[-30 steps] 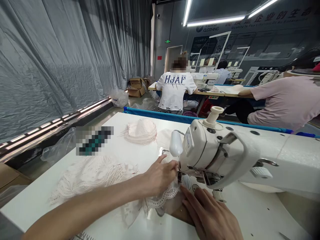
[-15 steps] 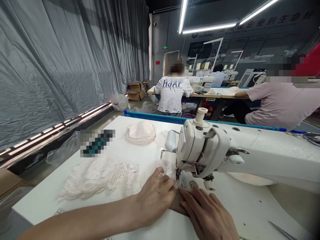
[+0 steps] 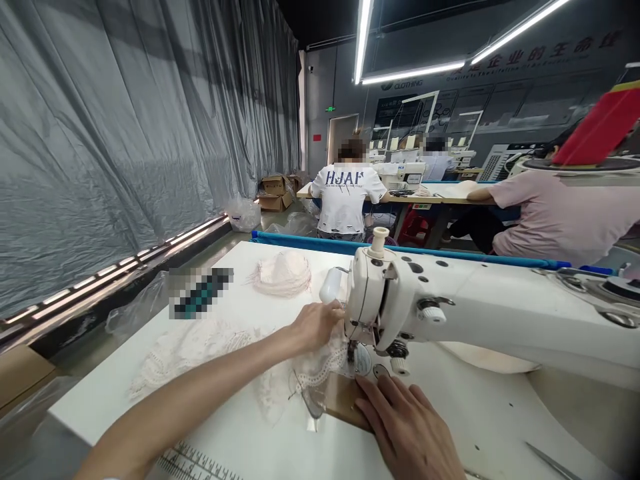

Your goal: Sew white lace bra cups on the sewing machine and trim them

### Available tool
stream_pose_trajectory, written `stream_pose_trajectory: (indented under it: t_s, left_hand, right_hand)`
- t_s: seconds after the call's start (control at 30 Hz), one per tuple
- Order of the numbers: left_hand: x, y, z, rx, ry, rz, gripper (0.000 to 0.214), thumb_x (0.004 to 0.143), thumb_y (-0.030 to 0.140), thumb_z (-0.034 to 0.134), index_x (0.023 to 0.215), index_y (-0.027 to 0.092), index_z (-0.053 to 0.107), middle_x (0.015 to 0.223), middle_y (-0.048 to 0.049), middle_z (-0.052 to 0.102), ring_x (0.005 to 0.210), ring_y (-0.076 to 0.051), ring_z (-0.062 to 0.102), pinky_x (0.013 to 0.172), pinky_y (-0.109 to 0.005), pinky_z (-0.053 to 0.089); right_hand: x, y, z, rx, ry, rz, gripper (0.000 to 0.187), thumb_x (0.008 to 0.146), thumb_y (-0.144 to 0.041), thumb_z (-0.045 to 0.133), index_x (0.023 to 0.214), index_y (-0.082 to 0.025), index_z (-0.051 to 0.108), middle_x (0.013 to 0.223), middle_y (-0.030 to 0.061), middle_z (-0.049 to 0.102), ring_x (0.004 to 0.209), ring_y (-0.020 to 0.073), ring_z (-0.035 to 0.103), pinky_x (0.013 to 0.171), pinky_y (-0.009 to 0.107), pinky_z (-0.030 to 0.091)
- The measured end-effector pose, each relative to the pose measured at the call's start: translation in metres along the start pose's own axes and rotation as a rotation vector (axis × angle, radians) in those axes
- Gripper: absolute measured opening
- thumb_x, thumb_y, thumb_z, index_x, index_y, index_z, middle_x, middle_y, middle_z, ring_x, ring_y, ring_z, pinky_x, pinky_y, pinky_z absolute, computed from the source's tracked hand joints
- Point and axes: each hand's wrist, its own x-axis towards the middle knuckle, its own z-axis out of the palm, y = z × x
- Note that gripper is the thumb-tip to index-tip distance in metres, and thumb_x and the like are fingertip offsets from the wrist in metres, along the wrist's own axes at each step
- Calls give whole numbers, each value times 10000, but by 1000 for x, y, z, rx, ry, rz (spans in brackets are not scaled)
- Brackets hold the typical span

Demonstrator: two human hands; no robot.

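Note:
The white sewing machine (image 3: 373, 293) has its needle area above a strip of white scalloped lace (image 3: 325, 370). My left hand (image 3: 315, 327) reaches to the left side of the machine head, above the lace. Its fingers are curled, with the tips partly hidden behind the head, so what they grip cannot be made out. My right hand (image 3: 407, 420) lies flat with fingers stretched out, just in front of the needle area. Its fingertips touch a flat brown piece (image 3: 345, 400) that lies at the lace's near edge.
Lacy white fabric (image 3: 175, 360) lies left, partly behind my left forearm. A pale fabric stack (image 3: 283, 273) sits farther back. Ruler markings (image 3: 195, 461) show at the front edge, and a pointed metal tool (image 3: 550, 459) lies at right. Co-workers sit beyond the blue-edged table.
My left hand has moved from the lace by the needle, up and back to the machine head's side. More lace and the brown piece now show. My right hand has stayed nearly in place.

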Motion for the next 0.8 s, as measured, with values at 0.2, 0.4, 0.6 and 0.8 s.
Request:
stream_pose_trajectory:
  t_s: [0.2,0.4,0.6,0.8]
  left_hand:
    - [10,0,-26,-175,-142,-204,217,884,322,537,911,119,609,833,-25,599,749,-152,578,659,-289,482]
    - [-60,15,-85,-440,-238,-196,357,835,432,542,621,146,536,543,53,359,516,-70,346,470,-205,267]
    - [-102,44,-105,-969,-259,-86,325,785,448,627,756,126,642,780,-10,541,697,-98,455,617,-196,364]
    - [-127,63,-97,-1113,-272,-150,269,772,376,659,788,110,686,699,-9,586,673,-100,507,633,-191,391]
  right_hand:
    - [-6,5,-3,90,-52,43,300,992,-262,298,1040,-202,588,746,35,627,601,183,592,567,304,410]
    - [-3,5,-12,263,-29,100,238,939,-364,442,1102,-209,521,902,63,655,703,190,644,583,280,514]
    - [3,-20,-36,582,67,84,592,847,-497,567,1322,-193,385,1233,166,545,1112,288,561,824,358,542]
    - [-5,-38,-67,1090,-283,341,307,865,-503,551,1079,-283,573,975,30,659,859,194,649,707,231,539]
